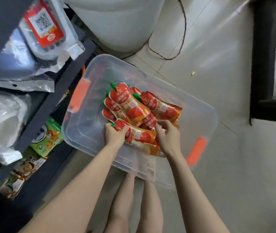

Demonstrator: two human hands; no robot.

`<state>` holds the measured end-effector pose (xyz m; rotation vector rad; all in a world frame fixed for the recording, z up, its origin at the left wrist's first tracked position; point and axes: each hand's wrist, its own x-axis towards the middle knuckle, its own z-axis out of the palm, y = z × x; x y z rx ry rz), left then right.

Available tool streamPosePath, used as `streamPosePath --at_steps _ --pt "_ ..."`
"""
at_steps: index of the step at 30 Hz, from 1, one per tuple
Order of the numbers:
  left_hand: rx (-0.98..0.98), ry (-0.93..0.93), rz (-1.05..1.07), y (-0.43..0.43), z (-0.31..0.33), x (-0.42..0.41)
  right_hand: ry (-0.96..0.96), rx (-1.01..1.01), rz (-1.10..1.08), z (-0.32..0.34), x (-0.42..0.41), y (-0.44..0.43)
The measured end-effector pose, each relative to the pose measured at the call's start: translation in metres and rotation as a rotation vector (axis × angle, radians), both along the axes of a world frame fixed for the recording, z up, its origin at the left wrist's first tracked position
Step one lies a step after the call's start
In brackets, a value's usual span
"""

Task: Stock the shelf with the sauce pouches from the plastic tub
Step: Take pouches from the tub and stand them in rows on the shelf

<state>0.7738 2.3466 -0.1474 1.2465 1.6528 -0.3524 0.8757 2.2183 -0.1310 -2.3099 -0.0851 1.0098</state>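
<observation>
Head view is looking straight down into the clear plastic tub (86, 132) on the pale tiled floor (226, 165), and both hands are reaching inside it. Left hand (114, 134) is closing around the green-capped top of a red sauce pouch (139, 134), fingers wrapped over it. Right hand (168, 134), just beside it, is curling its fingers onto another pouch in the pile (133, 106), though a firm grip cannot be told. More pouches are lying heaped just beyond both hands. Left of the left hand, the dark shelf (49, 101) is holding silver bags (16, 64) and green packets (48, 137). An orange latch (197, 150) is sitting right of the right wrist.
</observation>
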Motion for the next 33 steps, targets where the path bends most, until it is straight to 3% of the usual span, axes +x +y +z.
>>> streamPosePath --at_steps 10,17,21,25,33 --pt "0.016 0.148 0.047 -0.002 -0.058 0.013 0.032 -0.218 0.121 -0.086 0.006 -0.017" --pt "0.072 0.008 -0.022 0.007 -0.051 0.009 0.1 -0.179 0.207 -0.084 0.022 -0.014" --pt "0.0 -0.168 0.072 0.003 -0.028 0.005 0.018 -0.033 0.15 -0.049 0.027 -0.016" --pt "0.161 -0.279 0.022 -0.004 0.022 0.0 0.045 0.22 0.05 0.006 0.031 -0.017" --pt "0.355 -0.639 0.201 -0.005 0.202 -0.026 0.165 0.521 0.044 0.168 0.008 -0.003"
